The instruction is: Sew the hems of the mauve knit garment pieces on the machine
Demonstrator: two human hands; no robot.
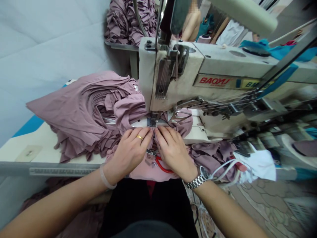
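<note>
A cream sewing machine (210, 69) stands on the table, its presser foot (152, 121) down on a piece of mauve fabric (128, 110). My left hand (131, 150), with a gold ring, lies on the fabric just in front of the foot, fingers curled and pressed down. My right hand (172, 148), a metal watch on its wrist, rests beside it, fingers flat on the same fabric. Red-handled snips (160, 163) lie under and between my hands.
A large pile of mauve fabric pieces (81, 112) fills the table's left side. Another mauve heap (128, 19) sits on a table behind. White cloth (257, 163) and cables hang at the right. A person's arm (192, 23) shows behind the machine.
</note>
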